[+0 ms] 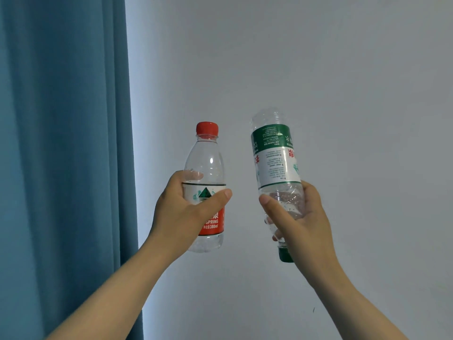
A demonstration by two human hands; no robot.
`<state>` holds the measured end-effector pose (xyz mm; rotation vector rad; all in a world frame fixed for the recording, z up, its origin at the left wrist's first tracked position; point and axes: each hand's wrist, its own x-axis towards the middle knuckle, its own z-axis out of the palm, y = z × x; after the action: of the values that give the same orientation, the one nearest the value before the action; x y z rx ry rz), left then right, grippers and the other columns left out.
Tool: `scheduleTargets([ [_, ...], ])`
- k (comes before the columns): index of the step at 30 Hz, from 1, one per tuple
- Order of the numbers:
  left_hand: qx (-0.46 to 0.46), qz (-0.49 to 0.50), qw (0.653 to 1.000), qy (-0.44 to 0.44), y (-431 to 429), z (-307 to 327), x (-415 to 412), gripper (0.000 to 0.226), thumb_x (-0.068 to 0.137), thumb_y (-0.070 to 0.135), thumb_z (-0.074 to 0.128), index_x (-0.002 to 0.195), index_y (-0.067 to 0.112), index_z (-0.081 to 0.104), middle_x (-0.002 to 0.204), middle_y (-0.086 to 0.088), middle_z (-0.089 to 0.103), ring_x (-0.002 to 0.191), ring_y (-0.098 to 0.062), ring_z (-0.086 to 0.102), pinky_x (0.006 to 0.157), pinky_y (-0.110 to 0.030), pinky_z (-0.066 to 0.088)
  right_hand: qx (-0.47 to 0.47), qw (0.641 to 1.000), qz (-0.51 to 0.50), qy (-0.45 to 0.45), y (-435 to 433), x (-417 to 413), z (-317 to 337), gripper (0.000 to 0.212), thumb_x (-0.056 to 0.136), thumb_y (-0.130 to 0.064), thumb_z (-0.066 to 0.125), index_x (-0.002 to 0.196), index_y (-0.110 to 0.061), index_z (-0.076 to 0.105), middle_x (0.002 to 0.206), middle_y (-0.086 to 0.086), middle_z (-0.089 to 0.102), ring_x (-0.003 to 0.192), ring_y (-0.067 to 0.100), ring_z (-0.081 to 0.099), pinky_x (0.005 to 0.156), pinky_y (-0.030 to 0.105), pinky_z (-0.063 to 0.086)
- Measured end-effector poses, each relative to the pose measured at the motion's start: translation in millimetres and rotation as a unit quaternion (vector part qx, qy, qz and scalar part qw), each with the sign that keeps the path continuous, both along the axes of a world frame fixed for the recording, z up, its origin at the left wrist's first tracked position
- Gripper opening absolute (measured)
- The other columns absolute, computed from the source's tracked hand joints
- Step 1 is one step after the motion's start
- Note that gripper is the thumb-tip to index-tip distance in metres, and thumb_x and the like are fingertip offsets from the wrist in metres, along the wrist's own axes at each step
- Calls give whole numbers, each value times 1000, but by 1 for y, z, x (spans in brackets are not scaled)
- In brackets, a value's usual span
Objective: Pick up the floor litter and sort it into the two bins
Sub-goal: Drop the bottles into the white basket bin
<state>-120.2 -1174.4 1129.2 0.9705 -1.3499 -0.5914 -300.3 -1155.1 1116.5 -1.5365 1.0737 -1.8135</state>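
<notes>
Red-capped water bottle [205, 163] stands upright in the left hand [181, 212], fingers and thumb wrapped round its label. At its 3 o'clock the right hand [301, 222] grips a green-capped bottle [274, 153] cap-down near the neck, both apparently raised for inspection before sorting. A blue curtain [61, 143] hangs at 9 o'clock beside a white wall [343, 69]; neither bin is in view.

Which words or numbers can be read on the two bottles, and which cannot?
"SPRING": red label of the red-cap bottle, held by the left hand.
"净含量380ml": same label, just below.
On the green-cap bottle, upside down in the right hand: fine print too small, large characters cut off.
</notes>
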Motion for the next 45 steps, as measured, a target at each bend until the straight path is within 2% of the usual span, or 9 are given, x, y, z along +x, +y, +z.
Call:
scheduleTargets([
  [3, 20, -5, 1000, -4, -28, -16, -3, 49, 74, 32, 76, 115, 32, 48, 104, 11, 59, 89, -10, 60, 60, -16, 46, 21, 1000, -6, 4, -24, -3, -14, 40, 78, -28, 75, 111, -33, 51, 77, 6, 65, 55, 17, 55, 44, 26, 48],
  [11, 87, -27, 996, -10, -113, -72, 31, 47, 75, 30, 76, 112, 33, 48, 97, 18, 56, 82, -2, 58, 57, -12, 43, 83, 996, -28, 26, -99, 32, -69, 39, 80, -28, 74, 112, -32, 51, 80, 3, 64, 58, 18, 57, 44, 26, 49],
  [23, 245, -37, 968, -41, -218, -197, 100, 50, 74, 32, 77, 114, 30, 47, 100, 13, 57, 82, -4, 58, 58, -14, 43, 222, 972, -51, 53, -191, 102, -183, 45, 80, -30, 75, 116, -30, 48, 80, -1, 67, 57, 18, 59, 44, 30, 52],
  [28, 311, -22, 948, -60, -244, -257, 109, 52, 73, 35, 78, 113, 30, 46, 100, 13, 57, 82, -2, 57, 58, -13, 41, 286, 954, -46, 81, -218, 106, -244, 51, 78, -37, 76, 120, -31, 46, 96, -8, 68, 72, 8, 67, 56, 21, 52],
  [31, 352, -13, 934, -67, -257, -293, 108, 52, 73, 36, 78, 113, 31, 44, 98, 15, 55, 82, -1, 56, 57, -14, 41, 331, 940, -31, 80, -231, 104, -278, 53, 80, -34, 75, 123, -29, 45, 102, -9, 65, 73, 5, 66, 52, 14, 50],
  [36, 414, 7, 905, -92, -274, -354, 91, 51, 72, 37, 79, 110, 27, 46, 94, 11, 58, 83, -4, 58, 64, -21, 47, 395, 913, -15, 100, -244, 84, -338, 52, 80, -33, 75, 122, -30, 45, 102, -16, 65, 79, -12, 61, 56, 3, 44],
  [41, 492, 27, 864, -104, -277, -423, 65, 53, 70, 38, 81, 109, 27, 46, 91, 11, 59, 82, -8, 60, 74, -30, 53, 457, 876, 5, 151, -254, 55, -400, 58, 76, -38, 77, 123, -32, 43, 97, -19, 65, 82, -9, 63, 63, 12, 50],
  [45, 541, 48, 831, -116, -266, -479, 53, 55, 68, 38, 82, 108, 25, 46, 91, 8, 59, 79, -7, 58, 63, -23, 47, 508, 840, 18, 191, -258, 36, -450, 66, 72, -46, 77, 125, -30, 42, 103, -15, 63, 91, 0, 62, 80, 29, 53],
])
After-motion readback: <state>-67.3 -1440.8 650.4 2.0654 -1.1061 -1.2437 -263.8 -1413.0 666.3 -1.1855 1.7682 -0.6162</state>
